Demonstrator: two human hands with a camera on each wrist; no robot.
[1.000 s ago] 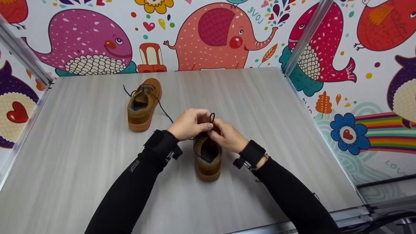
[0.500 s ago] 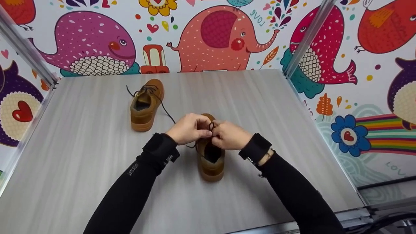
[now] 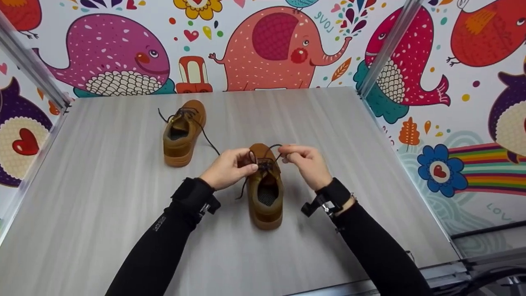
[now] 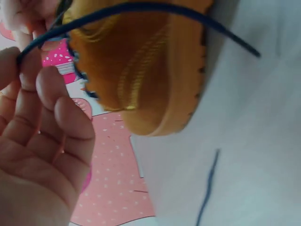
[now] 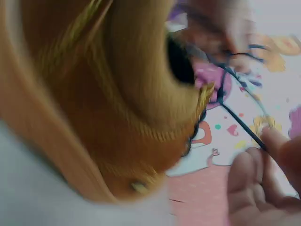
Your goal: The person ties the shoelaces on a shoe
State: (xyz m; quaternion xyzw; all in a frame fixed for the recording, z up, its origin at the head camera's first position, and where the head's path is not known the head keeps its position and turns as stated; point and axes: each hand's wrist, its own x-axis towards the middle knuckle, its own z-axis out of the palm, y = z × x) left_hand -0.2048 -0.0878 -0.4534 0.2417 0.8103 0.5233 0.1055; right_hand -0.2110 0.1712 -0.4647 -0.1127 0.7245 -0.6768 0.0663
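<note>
A tan-brown lace-up shoe (image 3: 266, 220) stands in the middle of the table, toe pointing away from me. My left hand (image 3: 226, 169) pinches a dark shoelace (image 4: 141, 6) between thumb and finger at the shoe's left side; part of it forms a small loop. The lace's loose end hangs down beside the shoe. On the right, my right hand (image 3: 308, 164) pinches the other side of the lace, drawn out from the knot over the tongue. In the right wrist view the lace (image 5: 242, 125) runs taut to those fingers, and the shoe's side is blurred.
A matching shoe (image 3: 177, 152) stands farther back on the left, its long lace trailing toward my left hand. Patterned panels (image 3: 267, 45) with cartoon animals border the pale wood-look table (image 3: 123, 197) at the back and sides. Metal posts (image 3: 388, 45) rise at the rear corners.
The hands were close together over the lace, with a loop upright between them. Now they have drawn apart, the right hand to the right with its lace, uncovering the knot and tongue.
</note>
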